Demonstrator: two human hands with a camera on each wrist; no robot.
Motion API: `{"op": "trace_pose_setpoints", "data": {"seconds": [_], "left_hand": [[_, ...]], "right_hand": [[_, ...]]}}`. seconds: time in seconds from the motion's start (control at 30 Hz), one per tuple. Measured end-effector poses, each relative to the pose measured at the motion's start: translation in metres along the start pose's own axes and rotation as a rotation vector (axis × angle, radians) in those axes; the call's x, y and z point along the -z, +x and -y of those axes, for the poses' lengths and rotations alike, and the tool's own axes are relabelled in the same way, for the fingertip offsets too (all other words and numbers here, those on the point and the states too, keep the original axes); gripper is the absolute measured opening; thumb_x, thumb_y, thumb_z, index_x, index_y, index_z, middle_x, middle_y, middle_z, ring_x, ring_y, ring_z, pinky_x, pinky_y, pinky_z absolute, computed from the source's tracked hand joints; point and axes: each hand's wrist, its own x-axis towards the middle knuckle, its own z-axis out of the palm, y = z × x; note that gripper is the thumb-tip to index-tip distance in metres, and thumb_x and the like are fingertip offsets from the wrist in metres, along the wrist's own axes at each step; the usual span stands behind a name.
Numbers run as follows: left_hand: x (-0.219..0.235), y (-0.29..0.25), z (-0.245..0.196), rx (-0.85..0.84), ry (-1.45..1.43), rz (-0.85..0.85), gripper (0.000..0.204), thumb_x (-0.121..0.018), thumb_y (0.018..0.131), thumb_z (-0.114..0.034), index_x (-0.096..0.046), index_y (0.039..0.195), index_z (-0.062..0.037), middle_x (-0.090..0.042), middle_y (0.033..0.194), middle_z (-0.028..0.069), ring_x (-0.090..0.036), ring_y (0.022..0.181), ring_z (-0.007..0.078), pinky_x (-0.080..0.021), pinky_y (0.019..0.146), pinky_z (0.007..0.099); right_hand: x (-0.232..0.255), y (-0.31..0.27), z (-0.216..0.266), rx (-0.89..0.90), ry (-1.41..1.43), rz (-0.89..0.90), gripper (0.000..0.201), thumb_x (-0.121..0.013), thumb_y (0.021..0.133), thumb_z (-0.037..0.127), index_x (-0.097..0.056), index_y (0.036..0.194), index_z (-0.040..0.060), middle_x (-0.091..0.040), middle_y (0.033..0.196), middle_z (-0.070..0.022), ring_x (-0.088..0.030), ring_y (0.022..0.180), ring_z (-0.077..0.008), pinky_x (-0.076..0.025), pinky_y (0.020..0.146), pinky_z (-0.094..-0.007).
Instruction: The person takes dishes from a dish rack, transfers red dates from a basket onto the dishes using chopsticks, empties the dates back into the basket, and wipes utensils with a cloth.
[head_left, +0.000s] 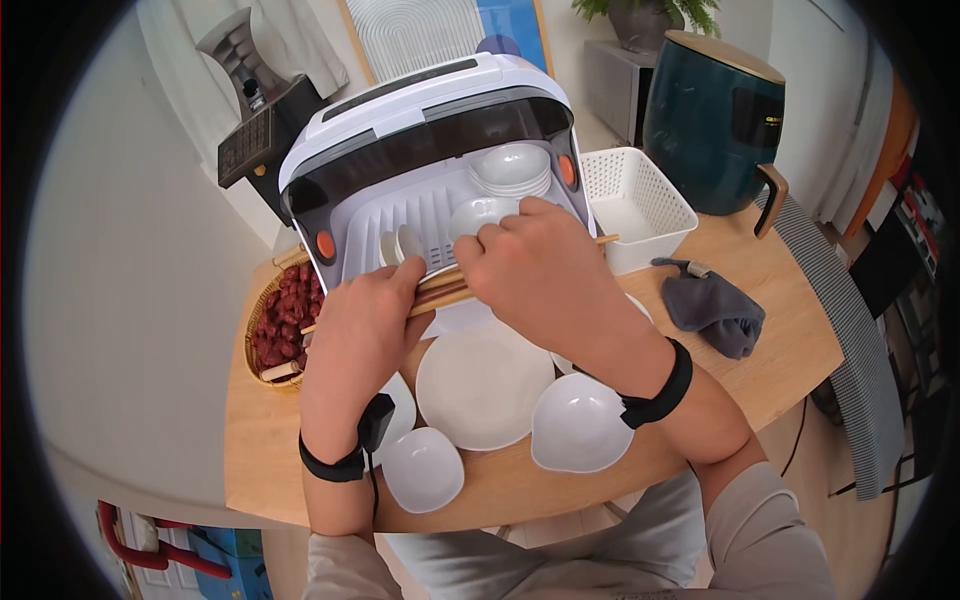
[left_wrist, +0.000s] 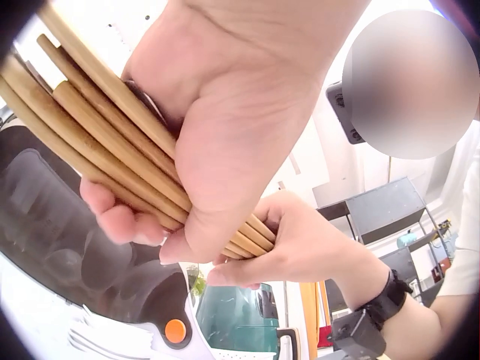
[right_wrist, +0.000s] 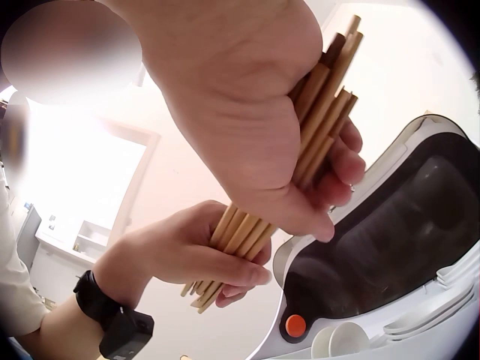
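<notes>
A bundle of wooden chopsticks [head_left: 445,292] is held level in front of the dish box, its tips sticking out past both hands. My left hand [head_left: 362,315] grips one end of it, fingers curled beneath and thumb across the sticks [left_wrist: 120,150]. Toward the other end my right hand [head_left: 545,275] grips the same bundle [right_wrist: 244,229]. Behind the hands stands the white dish box [head_left: 330,235], its dark lid raised. Inside are stacked white bowls [head_left: 512,168] at the right and small white dishes [head_left: 408,243] in the rack, partly covered by my hands.
On the near table lie a large white plate [head_left: 485,385], a spouted bowl [head_left: 582,425] and a small bowl [head_left: 424,470]. A wicker basket of red dates [head_left: 285,320] stands left. At right are a white perforated basket [head_left: 645,205], a grey cloth [head_left: 712,310] and a teal appliance [head_left: 705,125].
</notes>
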Motion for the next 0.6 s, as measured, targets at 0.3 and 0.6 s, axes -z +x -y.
{"op": "trace_pose_setpoints", "data": {"seconds": [0.3,0.6], "left_hand": [[0.005,-0.001,0.008,0.033,0.027,-0.125,0.024,-0.072,0.071,-0.004,-0.053,0.086,-0.0024,-0.059,0.07,0.0169,-0.06,0.07,0.0365,-0.046,0.062,0.0427],[0.014,-0.007,0.007,0.031,0.051,-0.142,0.026,-0.074,0.072,-0.01,-0.051,0.083,-0.0044,-0.061,0.072,0.0116,-0.062,0.068,0.0344,-0.049,0.058,0.0416]], "right_hand": [[0.038,0.0,-0.067,-0.368,0.653,-0.024,0.04,-0.056,0.095,0.036,-0.066,0.095,-0.0025,-0.066,0.087,-0.0145,-0.062,0.09,-0.0232,-0.043,0.086,-0.0353],[0.004,0.012,-0.048,-0.348,1.644,-0.116,0.079,-0.012,0.099,0.057,-0.064,0.1,-0.0028,-0.067,0.098,-0.0167,-0.062,0.1,-0.026,-0.041,0.097,-0.0384]]}}
